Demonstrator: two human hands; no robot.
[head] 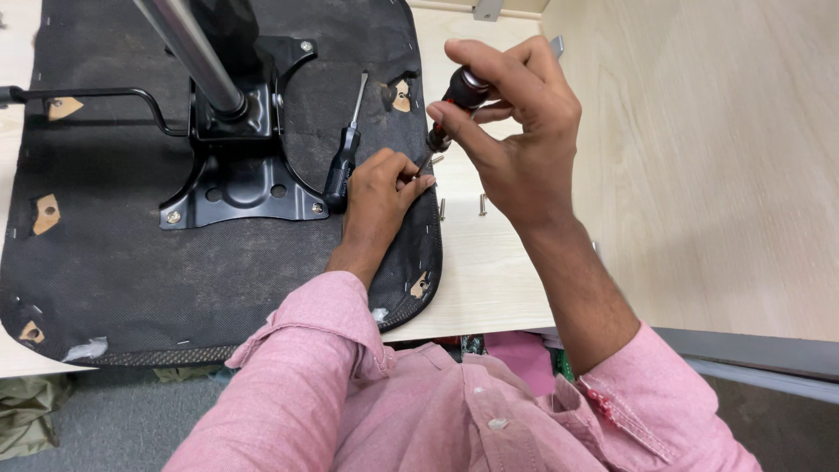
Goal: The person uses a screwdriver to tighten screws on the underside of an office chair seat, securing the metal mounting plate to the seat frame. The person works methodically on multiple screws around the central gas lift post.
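An upside-down black chair seat (pixel 131 253) lies on a light wooden table (pixel 489 280), with a black metal mounting plate (pixel 236 175) and a chrome gas cylinder (pixel 188 48) bolted to it. My right hand (pixel 516 131) grips a black and red screwdriver (pixel 454 100), tip pointing down at the seat's right edge. My left hand (pixel 380 197) rests on the seat fabric and pinches a small screw (pixel 422 168) at the screwdriver's tip. A second black-handled screwdriver (pixel 345 153) lies on the seat just left of my left hand.
Two loose screws (pixel 461 205) lie on the table right of the seat. A black lever (pixel 96 94) sticks out left of the plate. A tall wooden panel (pixel 699 157) stands along the right. Pink sleeves fill the bottom.
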